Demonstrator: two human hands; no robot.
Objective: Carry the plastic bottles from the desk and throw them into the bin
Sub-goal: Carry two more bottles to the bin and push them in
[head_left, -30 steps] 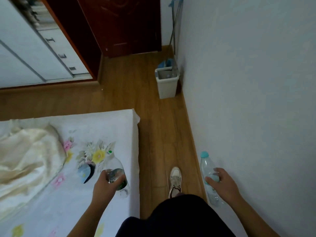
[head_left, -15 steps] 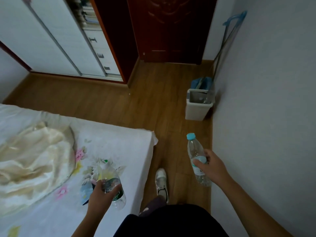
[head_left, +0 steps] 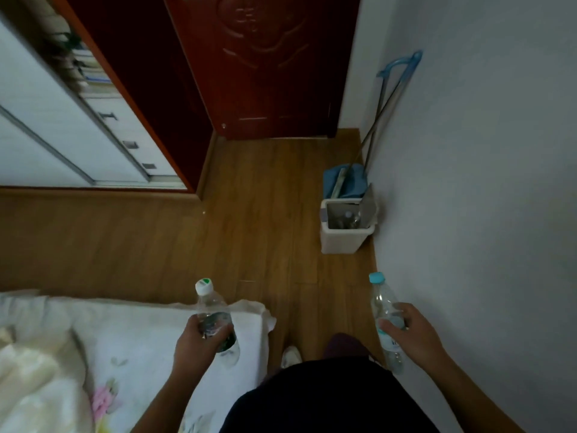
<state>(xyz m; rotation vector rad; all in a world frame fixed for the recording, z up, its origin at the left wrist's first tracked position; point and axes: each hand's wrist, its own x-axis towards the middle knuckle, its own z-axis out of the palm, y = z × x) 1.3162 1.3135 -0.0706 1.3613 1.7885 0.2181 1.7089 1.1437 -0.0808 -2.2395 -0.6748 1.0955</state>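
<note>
Gripping white-capped bottle (head_left: 212,309), left hand (head_left: 196,345) overhangs bed corner (head_left: 249,314); right hand (head_left: 415,332) grips blue-capped bottle (head_left: 382,300) beside wall (head_left: 484,214).

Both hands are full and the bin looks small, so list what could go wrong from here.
The bin has a narrow opening, a tilted flap and things already inside; thrown, the white-capped bottle or blue-capped bottle may bounce out. The long-handled tool leaning behind the bin could get knocked over.
</note>
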